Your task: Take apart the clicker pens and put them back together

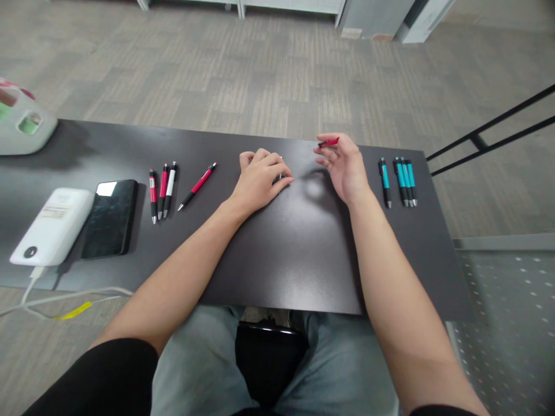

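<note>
My right hand (344, 167) is raised above the far side of the dark table (281, 260), closed on a red pen (330, 142) with a black end, held between thumb and fingers. My left hand (260, 180) rests palm down on the table, left of it, with its fingers bent. A small shiny bit shows between its thumb and index finger, but the palm hides the rest. Left of that hand, a red pen (198, 185) lies slanted. Further left are two more red pens (163, 190) (153, 196) and a white pen (170, 189).
Several blue pens (406, 182) lie at the table's right end. On the left are a black phone (110, 219), a white power bank (54, 225) with a white cable (30, 294), and a white plastic container (26, 130). A black metal frame (479, 142) stands beyond the right edge.
</note>
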`<state>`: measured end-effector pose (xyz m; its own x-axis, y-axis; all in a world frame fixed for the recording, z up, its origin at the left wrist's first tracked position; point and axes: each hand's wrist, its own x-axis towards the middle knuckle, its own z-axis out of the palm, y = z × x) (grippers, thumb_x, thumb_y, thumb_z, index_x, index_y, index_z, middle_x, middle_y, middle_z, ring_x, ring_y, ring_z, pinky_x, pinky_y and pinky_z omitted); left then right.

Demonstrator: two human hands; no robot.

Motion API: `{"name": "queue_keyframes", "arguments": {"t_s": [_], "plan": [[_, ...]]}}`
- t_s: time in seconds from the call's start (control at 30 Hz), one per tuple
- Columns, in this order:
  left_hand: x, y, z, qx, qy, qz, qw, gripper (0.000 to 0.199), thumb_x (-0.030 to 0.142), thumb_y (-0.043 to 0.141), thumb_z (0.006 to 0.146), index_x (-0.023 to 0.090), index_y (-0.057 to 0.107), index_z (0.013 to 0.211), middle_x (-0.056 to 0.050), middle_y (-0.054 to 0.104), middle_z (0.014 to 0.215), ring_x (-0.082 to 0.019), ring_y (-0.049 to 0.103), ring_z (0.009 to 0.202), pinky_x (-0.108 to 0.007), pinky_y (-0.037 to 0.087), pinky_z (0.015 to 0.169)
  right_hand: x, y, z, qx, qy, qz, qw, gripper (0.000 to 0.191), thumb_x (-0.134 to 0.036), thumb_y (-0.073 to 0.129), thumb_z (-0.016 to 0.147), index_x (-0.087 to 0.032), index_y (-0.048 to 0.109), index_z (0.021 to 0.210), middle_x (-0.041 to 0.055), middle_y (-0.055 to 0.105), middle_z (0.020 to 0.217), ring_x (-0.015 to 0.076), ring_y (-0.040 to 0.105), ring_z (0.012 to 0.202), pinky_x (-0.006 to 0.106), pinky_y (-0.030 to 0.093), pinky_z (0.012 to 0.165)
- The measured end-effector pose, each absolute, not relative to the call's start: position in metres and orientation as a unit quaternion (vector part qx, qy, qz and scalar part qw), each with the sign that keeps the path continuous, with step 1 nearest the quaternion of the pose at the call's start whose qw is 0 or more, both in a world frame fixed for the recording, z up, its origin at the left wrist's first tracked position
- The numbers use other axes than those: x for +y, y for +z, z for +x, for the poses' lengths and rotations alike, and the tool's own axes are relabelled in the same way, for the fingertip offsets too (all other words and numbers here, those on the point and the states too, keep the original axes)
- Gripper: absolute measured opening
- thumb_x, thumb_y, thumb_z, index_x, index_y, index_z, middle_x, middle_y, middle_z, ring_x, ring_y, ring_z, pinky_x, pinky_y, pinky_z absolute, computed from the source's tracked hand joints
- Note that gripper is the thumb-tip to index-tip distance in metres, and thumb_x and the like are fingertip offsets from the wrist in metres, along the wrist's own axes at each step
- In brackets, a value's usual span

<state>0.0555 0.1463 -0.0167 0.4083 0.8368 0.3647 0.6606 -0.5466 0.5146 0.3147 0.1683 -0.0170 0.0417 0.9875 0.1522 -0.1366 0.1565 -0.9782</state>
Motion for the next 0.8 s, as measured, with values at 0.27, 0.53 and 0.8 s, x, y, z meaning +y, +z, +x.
{"name": "queue_keyframes", "arguments": {"t_s": [0.27,0.53,0.8], "plan": [[0.163,-0.016,0.057,0.401,0.513,0.693,0.308,0.051,0.078,0.078,0.120,0.028,0.080,0.109,-0.004,0.088,0.103,-0.025,0.081,0.096,-0.048,0.065,0.098,0.162,-0.013,0.304,-0.557,0.469,-0.468,0.501,0.071,-0.103,0.092,0.091,-0.034,0.081,0.099,0.0014,0.073,0.091,0.0232,0.067,0.083,0.043,0.060,0.082],[0.158,-0.003,0.054,0.415,0.537,0.657,0.329,0.069,0.098,0.075,0.112,0.029,0.081,0.115,-0.005,0.091,0.109,-0.026,0.082,0.099,-0.049,0.067,0.096,0.154,-0.011,0.296,-0.663,0.396,-0.448,0.450,0.046,-0.085,0.100,0.096,-0.040,0.093,0.096,0.0056,0.073,0.096,0.0261,0.059,0.075,0.050,0.054,0.079],[0.159,-0.005,0.054,0.405,0.527,0.671,0.328,0.047,0.083,0.083,0.109,0.036,0.089,0.104,-0.002,0.095,0.110,-0.033,0.084,0.104,-0.059,0.066,0.106,0.156,-0.012,0.297,-0.683,0.374,-0.468,0.417,0.055,-0.095,0.096,0.091,-0.040,0.093,0.095,0.0073,0.076,0.095,0.0310,0.060,0.080,0.053,0.055,0.080]]}}
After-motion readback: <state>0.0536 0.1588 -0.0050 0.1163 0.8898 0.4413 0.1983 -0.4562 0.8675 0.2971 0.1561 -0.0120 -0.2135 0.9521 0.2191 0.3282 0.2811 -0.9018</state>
